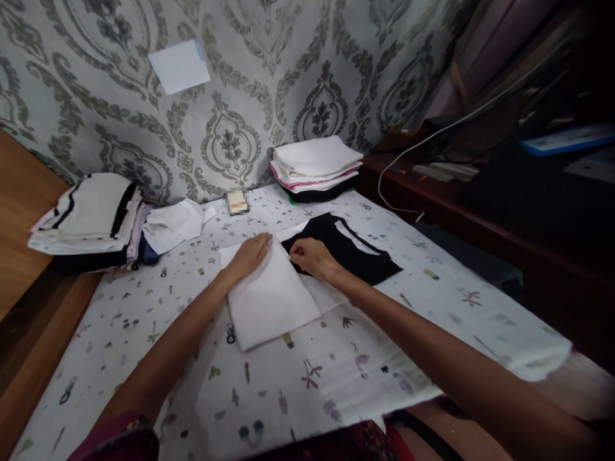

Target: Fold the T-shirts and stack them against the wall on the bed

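Note:
A partly folded T-shirt (276,301) lies in the middle of the bed, its white lower part doubled over toward the left. The black upper part (353,253) of this shirt, with the neckline, points away to the right. My left hand (250,255) rests flat on the far left part of the white fold, fingers stretched out. Beside the slanting edge of that fold, where white meets black, my right hand (311,257) has its fingers curled together in a pinch on the fabric. The exact bit of cloth between those fingertips is hidden.
A stack of folded clothes (89,214) stands at the left, with a crumpled white cloth (175,224) beside it. Another folded stack (317,168) sits at the back. A small blurred-out box (237,202) lies near the wall. A white cable (384,176) trails along the dark red furniture at right.

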The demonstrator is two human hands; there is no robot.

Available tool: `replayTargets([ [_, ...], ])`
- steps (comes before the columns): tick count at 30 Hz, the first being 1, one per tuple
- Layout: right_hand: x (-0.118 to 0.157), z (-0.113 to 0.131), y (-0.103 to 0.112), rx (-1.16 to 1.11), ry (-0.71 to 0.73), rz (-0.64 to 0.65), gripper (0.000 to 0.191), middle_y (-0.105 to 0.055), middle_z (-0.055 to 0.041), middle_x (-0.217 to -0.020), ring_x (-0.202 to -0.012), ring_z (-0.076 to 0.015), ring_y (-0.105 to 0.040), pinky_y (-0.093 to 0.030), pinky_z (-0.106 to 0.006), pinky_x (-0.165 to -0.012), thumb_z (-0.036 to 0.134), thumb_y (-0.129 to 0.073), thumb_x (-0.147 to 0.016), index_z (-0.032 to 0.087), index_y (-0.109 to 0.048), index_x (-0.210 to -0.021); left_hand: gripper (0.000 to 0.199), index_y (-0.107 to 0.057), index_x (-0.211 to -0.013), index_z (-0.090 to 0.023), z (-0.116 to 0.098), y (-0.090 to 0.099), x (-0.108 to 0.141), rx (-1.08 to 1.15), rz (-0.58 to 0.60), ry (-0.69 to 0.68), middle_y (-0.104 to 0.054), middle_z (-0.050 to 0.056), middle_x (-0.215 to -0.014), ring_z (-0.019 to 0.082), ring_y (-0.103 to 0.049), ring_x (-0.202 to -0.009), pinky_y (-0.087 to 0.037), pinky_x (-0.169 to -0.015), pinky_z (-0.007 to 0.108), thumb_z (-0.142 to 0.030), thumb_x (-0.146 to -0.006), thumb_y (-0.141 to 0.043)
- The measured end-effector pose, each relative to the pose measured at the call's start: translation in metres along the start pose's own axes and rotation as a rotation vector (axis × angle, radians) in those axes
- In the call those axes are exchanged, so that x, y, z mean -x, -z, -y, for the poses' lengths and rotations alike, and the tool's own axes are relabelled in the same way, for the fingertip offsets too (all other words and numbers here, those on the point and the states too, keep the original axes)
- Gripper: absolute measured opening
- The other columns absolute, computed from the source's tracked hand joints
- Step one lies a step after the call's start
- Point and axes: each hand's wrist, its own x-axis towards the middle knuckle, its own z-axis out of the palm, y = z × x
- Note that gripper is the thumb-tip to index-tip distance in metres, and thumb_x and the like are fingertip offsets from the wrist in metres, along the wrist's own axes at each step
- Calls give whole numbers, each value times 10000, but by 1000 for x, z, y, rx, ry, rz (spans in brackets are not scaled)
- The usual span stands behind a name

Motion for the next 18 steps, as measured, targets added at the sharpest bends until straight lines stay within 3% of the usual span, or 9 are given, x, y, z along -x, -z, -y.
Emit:
replayTargets([
  [3, 14, 11, -14, 211, 300, -170, 378, -627, -162, -1334, -1240, -265, -586, -466, -377, -1030, 228, -520, -933, 152, -621, -1288, 467, -494, -1402, -107, 2, 0, 0, 11, 9, 3, -511, 168, -1501, 245, -455, -1413, -347, -1178, 433, -294, -1005, -333],
  [6, 25, 10, -38, 387, 537, -118, 533, -436, -214, -1541, -1454, -289, -367, -312, -467, -1182, 304, -445, -989, 59, -459, -1462, 463, -466, -1422, -118, 1, 3, 6, -2, 19, 31, -477, 168, -1528, 244, -409, -1446, -320, -1190, 443, -283, -1007, -345],
  [9, 29, -2, -54, 480, 528, -18, 571, -400, -212, -1566, -1493, -283, -302, -241, -502, -1213, 379, -388, -1018, 46, -442, -1479, 452, -445, -1429, -153, -5, 11, 28, -51, 10, 89, -439, 162, -1556, 256, -363, -1473, -300, -1193, 482, -314, -1023, -331],
  [12, 28, -10, -58, 504, 525, -31, 545, -390, -168, -1583, -1506, -247, -278, -233, -488, -1218, 392, -343, -1033, 114, -448, -1490, 475, -398, -1455, -179, -25, 20, 67, -88, -19, 95, -386, 154, -1589, 264, -312, -1496, -280, -1204, 497, -386, -1032, -339],
  [15, 28, -11, -57, 504, 520, -35, 537, -394, -168, -1582, -1508, -243, -272, -231, -475, -1220, 377, -355, -1031, 107, -451, -1485, 395, -462, -1383, -209, -56, 30, 116, -140, -42, -74, -478, 134, -1516, 255, -412, -1425, -338, -1170, 491, -358, -1029, -373],
  [18, 28, -9, -57, 501, 512, -30, 531, -388, -176, -1584, -1509, -247, -268, -224, -471, -1222, 366, -374, -1026, 97, -448, -1477, 193, -603, -1095, -217, -83, 40, 161, -260, -58, -354, -686, 97, -1120, 236, -616, -1059, -482, -956, 442, -211, -995, -437],
])
